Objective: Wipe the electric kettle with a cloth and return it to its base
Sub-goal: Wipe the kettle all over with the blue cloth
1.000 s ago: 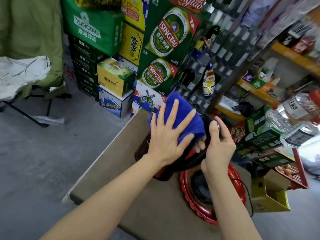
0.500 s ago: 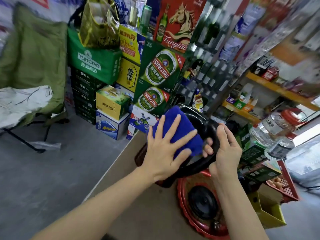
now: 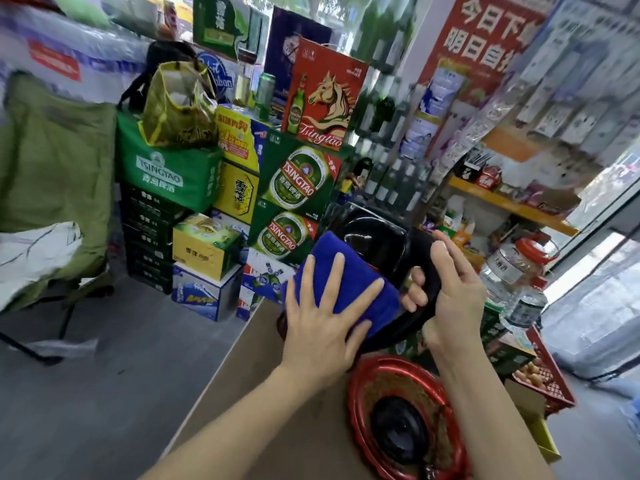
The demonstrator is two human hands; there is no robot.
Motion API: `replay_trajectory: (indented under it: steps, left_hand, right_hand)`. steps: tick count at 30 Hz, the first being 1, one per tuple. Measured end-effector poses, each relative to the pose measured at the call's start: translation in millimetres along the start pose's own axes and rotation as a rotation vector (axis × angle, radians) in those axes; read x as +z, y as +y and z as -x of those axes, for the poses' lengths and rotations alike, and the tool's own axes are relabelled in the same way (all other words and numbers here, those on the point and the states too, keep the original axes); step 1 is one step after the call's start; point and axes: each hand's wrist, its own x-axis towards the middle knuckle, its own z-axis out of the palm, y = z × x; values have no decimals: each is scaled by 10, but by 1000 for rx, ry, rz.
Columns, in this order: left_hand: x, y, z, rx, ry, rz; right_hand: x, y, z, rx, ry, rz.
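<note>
While my right hand (image 3: 457,299) grips the kettle (image 3: 374,237) handle, my left hand (image 3: 325,317), fingers spread, presses the blue cloth (image 3: 346,268) flat; firm, overlapping strokes advised above the base (image 3: 398,420).

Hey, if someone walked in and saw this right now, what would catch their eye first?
Probably the bright blue cloth at centre, pressed flat by the left hand against a glossy black electric kettle that the right hand holds up by its handle. Below it, the red kettle base sits empty on the brown table. Behind, at centre left, stacked green Tsingtao beer cases stand out.
</note>
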Motion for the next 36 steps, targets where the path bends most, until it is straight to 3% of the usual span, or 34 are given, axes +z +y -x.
replay_trajectory:
  steps: [5, 8, 12, 14, 19, 24, 29, 31, 33, 36]
  left_hand:
    - [-431, 61, -1142, -209, 18, 226]
    - [-443, 102, -1140, -86, 3, 89]
    - [-180, 55, -273, 254, 35, -121]
    - [-137, -4, -216, 242, 53, -87]
    - [-560, -2, -1104, -82, 125, 358]
    - [-613, -582, -1776, -380, -337, 1259]
    - [-306, -685, -870, -650, -431, 1540]
    - [-221, -666, -469, -703, -315, 1518]
    - [-243, -584, -189, -595, -152, 1311]
    - [-340, -289, -98, -280, -48, 643]
  right_hand:
    - [115, -233, -29, -9, -35, -69]
    - [133, -328, -107, -6, -21, -111]
    - [95, -402, -118, -50, -40, -76]
    - [102, -381, -70, -58, -73, -35]
    - [121, -409, 23, -2, -159, -56]
    - [92, -504, 64, 8, -198, -73]
    - [45, -569, 6, -50, -89, -79]
    - [26, -564, -10, -53, -44, -41]
    - [26, -516, -14, -53, -17, -15]
    - [163, -385, -12, -49, 5, 13]
